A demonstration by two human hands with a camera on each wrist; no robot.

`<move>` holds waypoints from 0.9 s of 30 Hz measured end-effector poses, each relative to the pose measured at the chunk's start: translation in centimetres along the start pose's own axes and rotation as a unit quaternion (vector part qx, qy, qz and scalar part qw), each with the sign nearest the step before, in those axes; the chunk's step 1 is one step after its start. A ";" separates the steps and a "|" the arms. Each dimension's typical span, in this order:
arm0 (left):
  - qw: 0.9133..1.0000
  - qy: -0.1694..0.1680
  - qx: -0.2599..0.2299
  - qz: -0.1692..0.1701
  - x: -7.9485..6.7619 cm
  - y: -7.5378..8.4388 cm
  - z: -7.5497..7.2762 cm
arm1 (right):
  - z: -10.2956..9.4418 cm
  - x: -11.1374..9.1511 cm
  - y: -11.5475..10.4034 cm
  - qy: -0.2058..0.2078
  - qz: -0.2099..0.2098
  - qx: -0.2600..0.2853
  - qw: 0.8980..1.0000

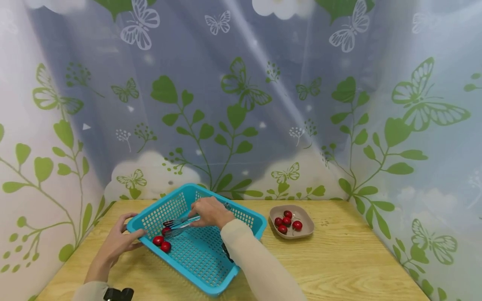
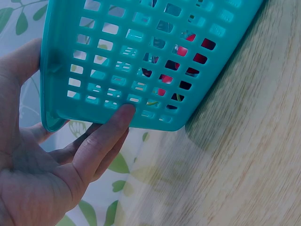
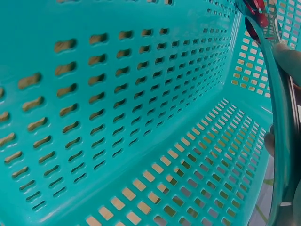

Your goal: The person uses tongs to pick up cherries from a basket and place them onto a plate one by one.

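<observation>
A blue plastic basket (image 1: 214, 290) with perforated walls stands at an angle on the table. My left hand (image 1: 116, 242) holds its left corner, thumb at the rim and fingers along the outside; the left wrist view shows a finger against the basket wall (image 2: 113, 80). Inside the basket, my right hand (image 1: 211, 213) grips metal tongs (image 1: 184, 229), their ends pointing left. One red cherry (image 1: 166, 230) lies between the tong ends; whether they squeeze it I cannot tell. Two more cherries (image 1: 162, 243) sit just in front, near the left wall. The tongs (image 3: 277, 108) loom large in the right wrist view.
A beige dish (image 1: 307, 231) with several cherries (image 1: 288, 221) stands right of the basket on the wooden table (image 1: 339, 259). A curtain (image 1: 278, 138) printed with leaves and butterflies hangs behind the table and along both sides.
</observation>
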State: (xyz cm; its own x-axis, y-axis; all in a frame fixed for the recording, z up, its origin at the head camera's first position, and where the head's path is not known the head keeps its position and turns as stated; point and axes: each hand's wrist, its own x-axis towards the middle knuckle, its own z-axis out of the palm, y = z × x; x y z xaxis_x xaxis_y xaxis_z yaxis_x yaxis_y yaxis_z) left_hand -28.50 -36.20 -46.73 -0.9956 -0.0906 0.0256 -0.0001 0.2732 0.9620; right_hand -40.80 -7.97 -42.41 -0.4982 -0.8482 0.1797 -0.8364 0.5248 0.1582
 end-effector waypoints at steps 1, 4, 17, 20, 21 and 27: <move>1.000 0.001 0.000 -0.001 0.0 0.0 0.0 | -0.1 0.0 0.0 -0.001 0.000 0.002 1.000; 1.000 0.001 0.000 0.002 -0.1 0.1 -0.1 | -0.3 0.0 -0.1 -0.001 0.002 0.009 1.000; 1.000 -0.001 -0.006 0.002 -0.2 0.1 0.0 | -0.6 0.1 -0.2 0.018 -0.003 -0.007 1.000; 1.000 0.001 -0.007 0.000 -0.3 0.1 0.1 | -0.7 0.1 0.0 0.027 -0.011 -0.007 1.000; 1.000 0.000 -0.007 0.000 -0.3 0.1 0.1 | -0.8 0.1 0.0 0.031 -0.014 -0.007 0.999; 1.000 0.003 -0.009 0.003 -0.3 0.2 0.1 | -2.4 -0.2 0.4 0.058 -0.024 -0.015 0.998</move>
State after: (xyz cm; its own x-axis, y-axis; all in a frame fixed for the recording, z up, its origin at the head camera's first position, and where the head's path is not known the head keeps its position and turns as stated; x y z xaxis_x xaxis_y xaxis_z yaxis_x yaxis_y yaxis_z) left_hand -28.24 -36.00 -46.55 -0.9949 -0.0953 0.0338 0.0083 0.2559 0.9667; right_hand -40.52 -7.39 -40.03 -0.4268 -0.8589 0.2831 -0.8504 0.4877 0.1975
